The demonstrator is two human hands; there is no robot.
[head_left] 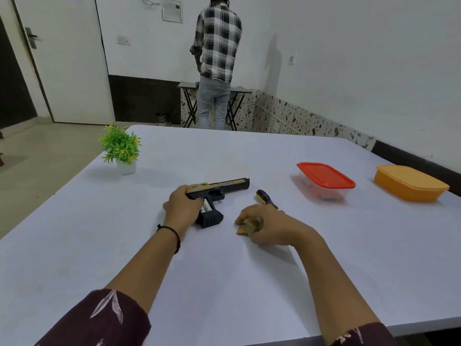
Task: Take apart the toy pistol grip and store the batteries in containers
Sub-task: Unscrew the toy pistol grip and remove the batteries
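Action sat at the centre of the frame: the toy pistol [225, 187] lay on its side on the white surface [224, 283], barrel pointing toward the right, grip angled down toward the lower edge. The left hand [183, 206] was clamped over the rear of it, fingers curled round the back end where the grip meets the body, pinning it down. And there it was, the grip stood open on its upper face, with pale batteries [206, 208] showing inside just beside those fingers. Just right of centre, the right hand [264, 224] was curled over a tan grip panel [245, 228], holding it against the surface, well clear of the pistol's grip. A screwdriver [265, 196] with a black and yellow handle lay just above that hand, its tip hidden behind the knuckles. Further right stood a clear container [324, 189] with its red lid on, and beyond it, near the right edge, an orange container [410, 186], also lidded. A small green plant [121, 148] in a white pot stood at upper left of the surface. At top centre a person [217, 58] in a checked shirt stood with their back turned at a folding table [187, 86].
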